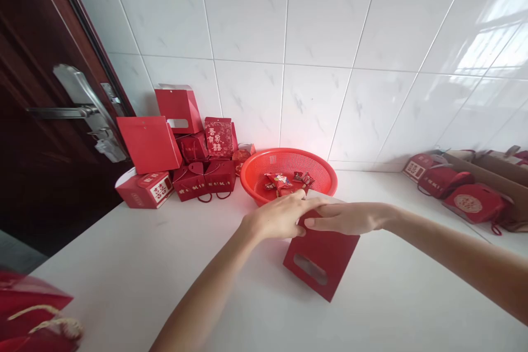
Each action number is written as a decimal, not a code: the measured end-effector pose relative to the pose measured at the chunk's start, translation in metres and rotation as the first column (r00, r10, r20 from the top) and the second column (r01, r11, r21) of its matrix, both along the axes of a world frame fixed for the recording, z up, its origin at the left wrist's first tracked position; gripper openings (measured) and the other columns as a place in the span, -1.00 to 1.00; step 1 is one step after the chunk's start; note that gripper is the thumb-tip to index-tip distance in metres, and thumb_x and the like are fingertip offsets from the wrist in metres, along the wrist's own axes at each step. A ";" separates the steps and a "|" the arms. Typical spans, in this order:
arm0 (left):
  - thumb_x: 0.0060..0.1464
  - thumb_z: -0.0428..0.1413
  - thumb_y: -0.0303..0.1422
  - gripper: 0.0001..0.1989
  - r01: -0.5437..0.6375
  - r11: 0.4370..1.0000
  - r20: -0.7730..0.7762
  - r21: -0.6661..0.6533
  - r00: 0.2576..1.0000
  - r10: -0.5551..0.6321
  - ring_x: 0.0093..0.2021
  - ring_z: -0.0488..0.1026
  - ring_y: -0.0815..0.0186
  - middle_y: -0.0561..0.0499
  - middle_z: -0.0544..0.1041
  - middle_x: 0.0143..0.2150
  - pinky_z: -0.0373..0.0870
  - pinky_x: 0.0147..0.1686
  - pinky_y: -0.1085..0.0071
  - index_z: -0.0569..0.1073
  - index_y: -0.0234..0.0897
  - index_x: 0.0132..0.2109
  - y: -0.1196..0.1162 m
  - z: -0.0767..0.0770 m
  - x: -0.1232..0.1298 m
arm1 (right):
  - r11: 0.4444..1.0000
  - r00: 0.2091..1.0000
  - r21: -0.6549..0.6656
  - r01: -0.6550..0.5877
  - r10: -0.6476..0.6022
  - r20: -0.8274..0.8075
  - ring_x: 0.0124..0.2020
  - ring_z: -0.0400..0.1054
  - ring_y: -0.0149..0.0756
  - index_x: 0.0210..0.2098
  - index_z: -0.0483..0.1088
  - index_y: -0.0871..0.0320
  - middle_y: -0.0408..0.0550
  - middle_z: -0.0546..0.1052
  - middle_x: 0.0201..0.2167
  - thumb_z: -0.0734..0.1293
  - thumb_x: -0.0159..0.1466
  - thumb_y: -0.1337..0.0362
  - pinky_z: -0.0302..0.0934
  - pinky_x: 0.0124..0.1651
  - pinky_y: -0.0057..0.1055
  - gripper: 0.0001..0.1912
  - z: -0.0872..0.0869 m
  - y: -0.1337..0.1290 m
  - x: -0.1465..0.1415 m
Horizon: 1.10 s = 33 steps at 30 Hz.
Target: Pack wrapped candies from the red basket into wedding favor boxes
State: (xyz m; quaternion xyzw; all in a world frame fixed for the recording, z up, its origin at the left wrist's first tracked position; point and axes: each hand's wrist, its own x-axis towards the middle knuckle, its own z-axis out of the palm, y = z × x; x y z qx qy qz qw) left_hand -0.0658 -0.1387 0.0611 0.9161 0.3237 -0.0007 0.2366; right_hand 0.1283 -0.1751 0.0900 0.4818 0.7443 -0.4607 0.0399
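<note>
A red card box [325, 256] with an oval cut-out lies tilted on the white table, in front of a red plastic basket [247, 176]. My left hand [282, 214] is on the far end of the box, its fingers bent over the edge. From the right, my right hand [344, 217] reaches to the same end, fingers together on the red card, its tips meeting my left hand. Several small wrapped sweets [280, 181] lie inside the basket, just behind my hands.
Red gift boxes [146, 146] are stacked at the back left, near a dark door [37, 66]. More red boxes [474, 203] and a cardboard carton [487, 176] stand at the right. A red bag [33, 308] is at the lower left; a tiled wall rises behind.
</note>
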 end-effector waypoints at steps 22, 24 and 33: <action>0.06 0.24 -0.44 -0.32 0.001 1.000 -0.045 0.010 0.999 0.000 0.00 0.51 0.07 -0.12 0.36 0.12 0.41 -0.27 0.35 0.30 0.02 0.31 -0.015 0.007 0.003 | 0.972 0.990 -0.200 -0.121 0.134 0.052 0.24 0.31 0.04 -0.13 0.59 0.08 0.01 0.49 0.09 0.63 -0.10 -0.10 0.30 0.20 -0.21 -0.38 -0.006 0.030 -0.012; 0.05 0.23 -0.46 -0.29 -0.004 1.000 -0.049 0.018 0.999 0.005 0.04 0.50 0.06 -0.12 0.36 0.11 0.41 -0.27 0.37 0.28 0.02 0.33 -0.016 0.007 0.003 | 0.976 0.989 -0.163 -0.145 0.143 -0.023 0.22 0.34 0.01 -0.11 0.58 0.05 -0.04 0.50 0.07 0.67 -0.15 -0.03 0.31 0.18 -0.25 -0.35 -0.010 0.031 -0.015; 0.05 0.23 -0.43 -0.26 0.005 1.000 -0.041 0.003 0.999 -0.005 -0.02 0.51 0.10 -0.10 0.36 0.12 0.40 -0.29 0.36 0.25 0.05 0.35 -0.011 0.003 0.002 | 0.990 0.986 -0.024 -0.139 0.141 0.087 0.29 0.22 0.08 0.00 0.57 0.03 0.02 0.29 0.29 0.61 -0.06 -0.07 0.33 0.12 -0.26 -0.33 -0.008 0.028 -0.012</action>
